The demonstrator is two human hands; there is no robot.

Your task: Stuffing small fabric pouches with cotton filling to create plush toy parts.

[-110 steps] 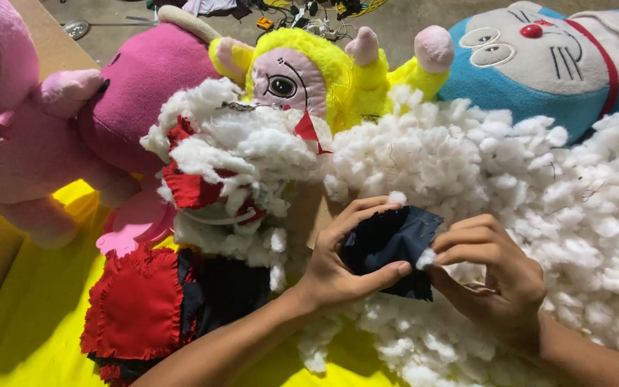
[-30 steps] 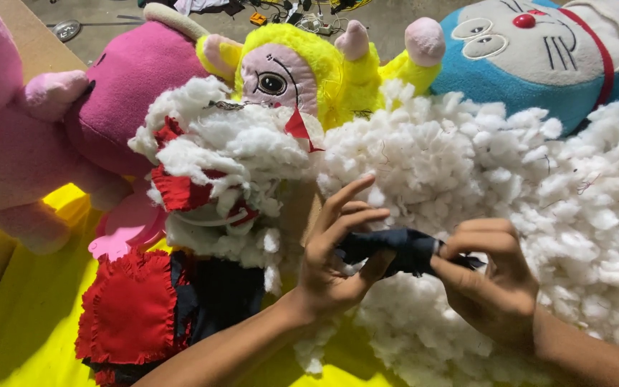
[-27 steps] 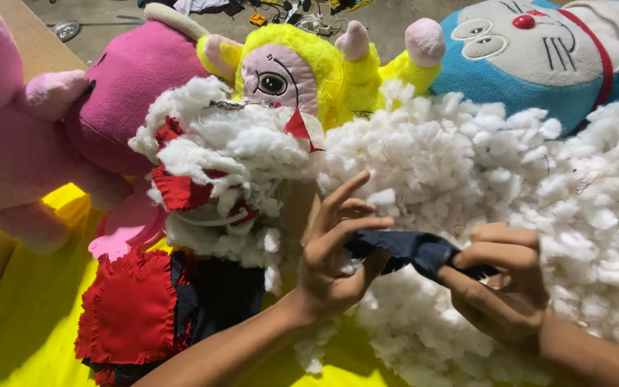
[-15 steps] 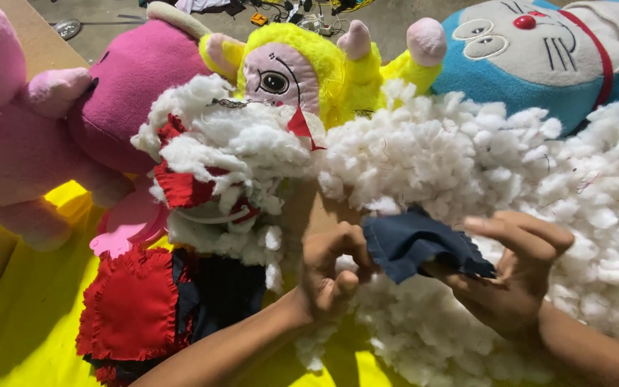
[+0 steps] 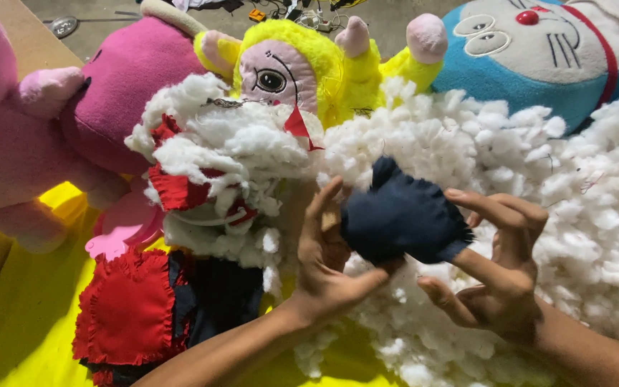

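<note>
A small dark navy fabric piece [image 5: 402, 215], puffed out, sits between my two hands above a big heap of white stuffing [image 5: 539, 179]. My left hand [image 5: 327, 261] grips its lower left edge with thumb and fingers. My right hand [image 5: 499, 269] is spread open beside it, fingertips touching its right side. To the left lies a partly stuffed red and navy cloth toy [image 5: 159, 301] with white stuffing bulging from its top.
Plush toys line the back: a pink one [image 5: 59, 136] at left, a yellow one with a pink face [image 5: 302, 64], a blue and white cat-like one [image 5: 539, 50]. Everything rests on a yellow sheet [image 5: 16, 322].
The navy piece was flat and stretched between both hands; now it is puffed and raised. My right hand has opened its fingers and my left hand now holds the piece.
</note>
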